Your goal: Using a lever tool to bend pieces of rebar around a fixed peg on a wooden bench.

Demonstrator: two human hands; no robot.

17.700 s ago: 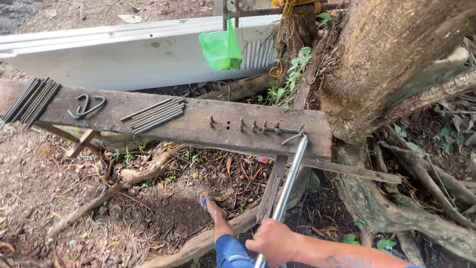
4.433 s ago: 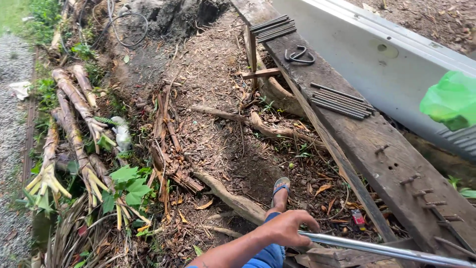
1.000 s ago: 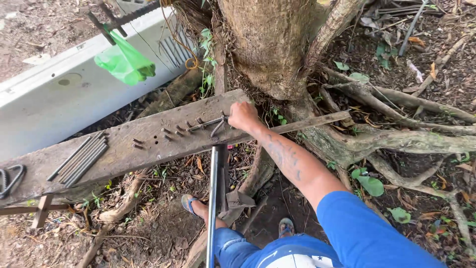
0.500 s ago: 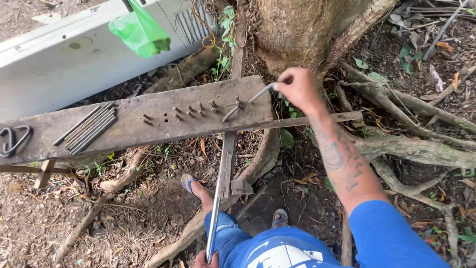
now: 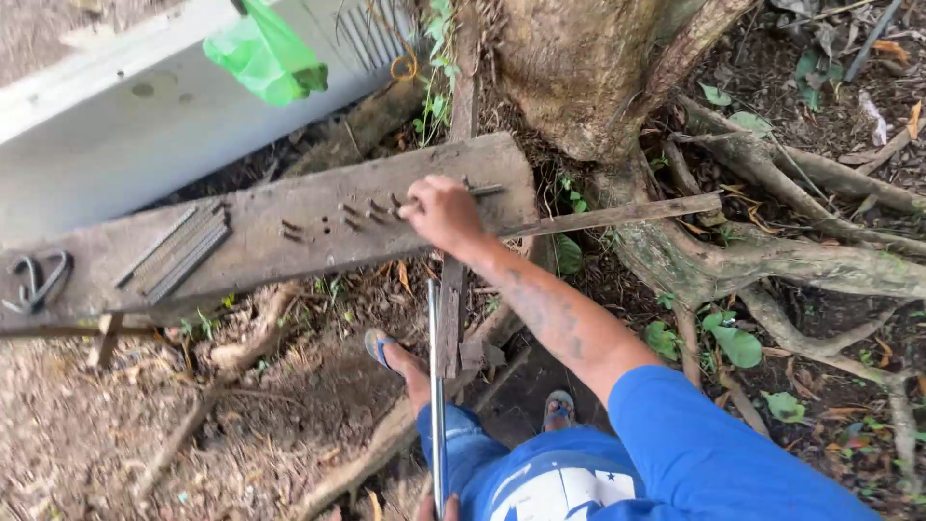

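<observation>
A weathered wooden plank (image 5: pixel 289 232) lies across the ground before a tree trunk (image 5: pixel 588 68), with a bundle of straight metal rods (image 5: pixel 174 251) lying on its left part. The right hand (image 5: pixel 446 212) rests on the plank among upright nails (image 5: pixel 362 214), fingers closed on a thin steel rod (image 5: pixel 487 190) that pokes out rightward. A long metal pipe (image 5: pixel 436 386) runs down to the left hand (image 5: pixel 439 508), barely in view at the bottom edge; its grip cannot be made out.

The left hand (image 5: pixel 436 508) is cut off by the bottom edge; only fingertips show on the pipe (image 5: pixel 435 386), whose lower end runs out of frame. The right hand (image 5: pixel 444 209) covers the rod (image 5: pixel 485 190) where it meets the pegs (image 5: pixel 367 212). The green bag (image 5: pixel 265 53) is cropped at the top.
</observation>
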